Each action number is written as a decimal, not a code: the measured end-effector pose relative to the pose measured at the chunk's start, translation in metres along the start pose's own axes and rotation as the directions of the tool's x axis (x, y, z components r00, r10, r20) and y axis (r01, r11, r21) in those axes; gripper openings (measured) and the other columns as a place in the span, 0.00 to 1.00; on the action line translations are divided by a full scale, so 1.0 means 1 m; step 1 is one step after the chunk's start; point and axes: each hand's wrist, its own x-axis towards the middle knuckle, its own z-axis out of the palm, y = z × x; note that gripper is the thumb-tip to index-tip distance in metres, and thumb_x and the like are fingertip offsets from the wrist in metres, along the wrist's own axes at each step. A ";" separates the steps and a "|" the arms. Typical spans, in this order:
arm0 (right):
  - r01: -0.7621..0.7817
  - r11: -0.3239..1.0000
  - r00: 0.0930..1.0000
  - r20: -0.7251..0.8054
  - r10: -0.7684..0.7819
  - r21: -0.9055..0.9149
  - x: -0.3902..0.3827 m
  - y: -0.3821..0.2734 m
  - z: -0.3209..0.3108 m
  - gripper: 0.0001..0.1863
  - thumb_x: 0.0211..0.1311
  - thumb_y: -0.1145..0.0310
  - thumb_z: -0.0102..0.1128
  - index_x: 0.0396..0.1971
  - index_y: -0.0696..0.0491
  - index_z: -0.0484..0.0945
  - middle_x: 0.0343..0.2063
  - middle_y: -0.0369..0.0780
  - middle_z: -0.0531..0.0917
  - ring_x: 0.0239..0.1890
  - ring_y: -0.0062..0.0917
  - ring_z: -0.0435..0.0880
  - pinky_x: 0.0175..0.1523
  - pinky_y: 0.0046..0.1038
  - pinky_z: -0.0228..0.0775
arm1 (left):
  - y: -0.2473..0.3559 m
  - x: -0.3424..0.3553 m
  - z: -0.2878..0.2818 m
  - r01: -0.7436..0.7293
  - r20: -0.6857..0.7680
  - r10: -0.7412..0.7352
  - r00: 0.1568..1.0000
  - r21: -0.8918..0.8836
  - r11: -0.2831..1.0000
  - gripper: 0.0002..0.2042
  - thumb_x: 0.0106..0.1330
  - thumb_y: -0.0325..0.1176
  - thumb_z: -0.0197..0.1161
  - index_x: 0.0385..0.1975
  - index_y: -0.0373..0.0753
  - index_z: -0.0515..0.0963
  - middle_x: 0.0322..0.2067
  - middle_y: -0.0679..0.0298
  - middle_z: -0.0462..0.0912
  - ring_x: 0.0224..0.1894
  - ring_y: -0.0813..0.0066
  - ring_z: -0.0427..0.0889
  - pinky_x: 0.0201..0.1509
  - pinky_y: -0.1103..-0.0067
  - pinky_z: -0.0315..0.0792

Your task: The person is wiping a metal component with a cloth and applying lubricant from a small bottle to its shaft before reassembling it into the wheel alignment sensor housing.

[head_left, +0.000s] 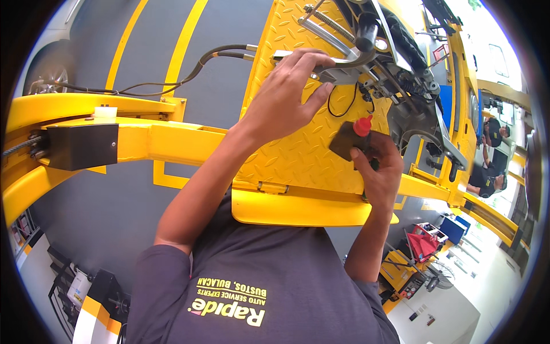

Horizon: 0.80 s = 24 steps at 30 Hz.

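Note:
In my right hand (pixel 381 166) is a small dark squeeze bottle (pixel 344 141) with a red nozzle cap, tilted over a yellow tread plate (pixel 303 160). The fingers are closed around it, partly hidden behind the bottle. My left hand (pixel 286 94) is open, thumb apart and fingers stretched over the end of a black curved tube (pixel 349 62). Whether the fingertips press on the tube I cannot tell. That tube belongs to a metal assembly (pixel 401 74) with rods and a coil spring (pixel 323 22). A thin black cable (pixel 342 103) loops on the plate between my hands.
Black hoses (pixel 206 56) run from the plate's left edge across the grey floor. Yellow lift arms (pixel 177 143) extend at both sides, one with a black block (pixel 83 146). Two people in dark shirts (pixel 490 172) are far right. A red-and-yellow equipment stand (pixel 409 266) stands lower right.

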 end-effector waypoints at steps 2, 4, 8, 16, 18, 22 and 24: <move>0.003 0.994 0.998 0.068 -0.010 0.108 0.013 -0.025 0.017 0.20 0.62 0.74 0.80 0.53 0.59 0.84 0.45 0.38 0.90 0.46 0.20 0.87 0.51 0.26 0.78 | 0.004 -0.009 -0.015 0.014 0.035 -0.012 0.999 -0.050 0.999 0.18 0.76 0.36 0.67 0.60 0.35 0.80 0.56 0.54 0.87 0.56 0.58 0.87 0.63 0.67 0.78; -0.036 0.963 0.993 0.121 0.004 0.267 0.028 -0.041 0.037 0.20 0.64 0.73 0.80 0.53 0.60 0.83 0.45 0.39 0.90 0.47 0.21 0.88 0.53 0.26 0.78 | 0.011 -0.015 -0.031 0.136 0.088 -0.120 0.989 -0.219 0.966 0.18 0.75 0.38 0.68 0.59 0.35 0.81 0.51 0.52 0.88 0.54 0.57 0.88 0.63 0.67 0.78; -0.124 0.855 0.980 0.197 0.026 0.503 0.055 -0.061 0.063 0.20 0.69 0.70 0.77 0.55 0.61 0.82 0.47 0.40 0.90 0.49 0.22 0.89 0.60 0.26 0.79 | 0.021 -0.012 -0.056 0.253 0.142 -0.224 0.964 -0.238 0.938 0.20 0.73 0.39 0.70 0.59 0.35 0.80 0.46 0.52 0.90 0.49 0.60 0.90 0.59 0.68 0.81; -0.188 0.559 0.981 0.186 0.060 0.807 0.077 -0.054 0.097 0.19 0.79 0.73 0.65 0.64 0.62 0.78 0.53 0.43 0.89 0.55 0.28 0.89 0.67 0.33 0.82 | -0.003 0.020 -0.057 0.131 0.051 -0.127 0.991 -0.079 0.988 0.22 0.66 0.36 0.76 0.59 0.43 0.81 0.42 0.57 0.89 0.39 0.65 0.88 0.45 0.70 0.82; -0.163 0.560 0.985 0.163 0.050 0.812 0.081 -0.053 0.100 0.20 0.80 0.72 0.64 0.65 0.62 0.76 0.54 0.43 0.88 0.56 0.29 0.89 0.66 0.33 0.82 | -0.011 0.028 -0.051 0.092 0.036 -0.088 0.995 -0.131 0.987 0.22 0.65 0.36 0.77 0.59 0.44 0.82 0.40 0.57 0.89 0.36 0.66 0.87 0.42 0.70 0.81; -0.167 0.552 0.982 0.191 0.016 0.817 0.082 -0.035 0.098 0.19 0.81 0.70 0.63 0.65 0.62 0.77 0.53 0.44 0.89 0.54 0.29 0.91 0.61 0.31 0.84 | -0.006 0.052 -0.068 0.089 0.090 -0.082 0.993 -0.075 0.993 0.19 0.68 0.36 0.75 0.57 0.41 0.81 0.41 0.57 0.89 0.39 0.64 0.88 0.47 0.70 0.81; -0.215 0.630 0.970 0.237 0.050 0.746 0.082 -0.034 0.100 0.19 0.81 0.69 0.62 0.64 0.62 0.78 0.51 0.45 0.90 0.51 0.29 0.92 0.58 0.30 0.84 | 0.010 0.075 -0.100 0.231 0.261 -0.187 0.947 -0.150 0.961 0.17 0.74 0.36 0.70 0.58 0.36 0.78 0.46 0.54 0.90 0.49 0.59 0.89 0.57 0.68 0.80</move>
